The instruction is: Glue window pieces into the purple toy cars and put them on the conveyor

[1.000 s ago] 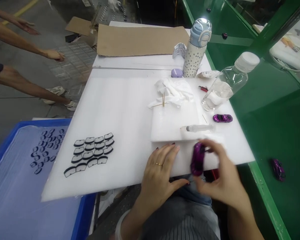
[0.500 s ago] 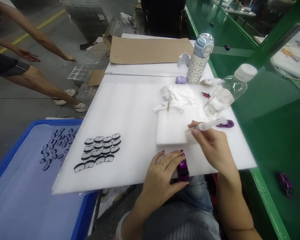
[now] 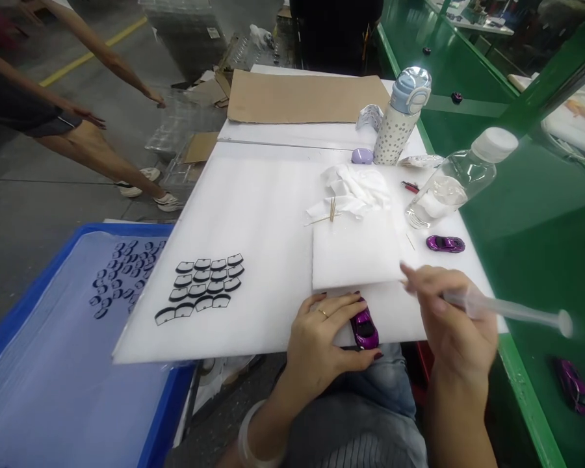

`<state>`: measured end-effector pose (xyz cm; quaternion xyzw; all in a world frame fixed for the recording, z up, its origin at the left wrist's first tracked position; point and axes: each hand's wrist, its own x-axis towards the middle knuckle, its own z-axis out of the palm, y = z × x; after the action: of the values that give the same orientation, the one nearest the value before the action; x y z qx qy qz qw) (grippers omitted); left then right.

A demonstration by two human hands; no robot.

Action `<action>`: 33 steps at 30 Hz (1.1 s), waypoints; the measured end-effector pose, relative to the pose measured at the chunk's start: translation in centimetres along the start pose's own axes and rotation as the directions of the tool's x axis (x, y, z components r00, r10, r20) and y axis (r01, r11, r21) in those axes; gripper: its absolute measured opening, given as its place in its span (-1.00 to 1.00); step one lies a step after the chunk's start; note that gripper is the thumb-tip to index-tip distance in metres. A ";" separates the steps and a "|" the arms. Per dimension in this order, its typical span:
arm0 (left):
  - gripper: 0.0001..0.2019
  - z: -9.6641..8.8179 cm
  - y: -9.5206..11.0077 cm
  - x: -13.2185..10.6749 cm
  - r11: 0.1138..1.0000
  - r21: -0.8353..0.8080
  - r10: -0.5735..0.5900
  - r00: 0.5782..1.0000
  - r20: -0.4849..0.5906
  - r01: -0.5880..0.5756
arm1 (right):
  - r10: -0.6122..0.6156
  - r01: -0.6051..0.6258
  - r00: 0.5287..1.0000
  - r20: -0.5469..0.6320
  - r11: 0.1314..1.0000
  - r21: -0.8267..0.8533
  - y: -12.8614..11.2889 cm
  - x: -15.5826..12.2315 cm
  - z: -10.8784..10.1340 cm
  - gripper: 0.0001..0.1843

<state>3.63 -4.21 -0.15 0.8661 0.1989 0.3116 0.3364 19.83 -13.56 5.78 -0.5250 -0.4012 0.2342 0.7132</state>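
My left hand (image 3: 322, 338) is closed around a purple toy car (image 3: 365, 328) at the table's front edge, fingers at its far end and thumb at its near end. My right hand (image 3: 451, 312), blurred, is raised to the right of the car. A translucent plastic syringe (image 3: 511, 311) lies in its grip, the plunger end sticking out to the right. Its fingertips are pinched, and a thin tip seems to show there, too smeared to name. A white foam pad (image 3: 353, 257) lies beyond the hands, with toothpicks (image 3: 332, 209) and crumpled tissue (image 3: 358, 185) at its far edge.
Small black-edged parts (image 3: 205, 286) stand in rows on the left. A second purple car (image 3: 445, 244), a clear bottle (image 3: 461, 179) and a tumbler (image 3: 402, 117) are at right. A blue tray (image 3: 73, 250) holds more parts. Another person's arm (image 3: 107, 55) is at far left.
My right hand has moved right and toward me, away from the pad, with the syringe now pointing its plunger end right. My left hand stays on the car. The view has shifted slightly.
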 end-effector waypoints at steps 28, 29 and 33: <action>-0.54 0.2 -0.2 0.0 1.000 0.023 -0.002 1.000 -0.016 0.003 | 0.102 -0.359 0.917 0.385 0.634 0.686 2.6 -0.6 2.0 -0.21; -0.54 0.2 -0.2 0.0 1.000 0.023 -0.002 1.000 -0.017 0.002 | 0.103 -0.358 0.917 0.385 0.641 0.679 2.5 -0.6 2.1 -0.21; -0.54 0.3 -0.1 0.0 1.000 0.017 0.001 1.000 -0.031 -0.001 | 0.104 -0.339 0.922 0.372 0.681 0.649 2.3 -0.6 2.2 -0.19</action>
<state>3.81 -4.30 -0.39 0.8642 0.2064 0.3234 0.3257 17.88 -11.96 3.68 -0.2164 -0.3193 0.5327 0.7533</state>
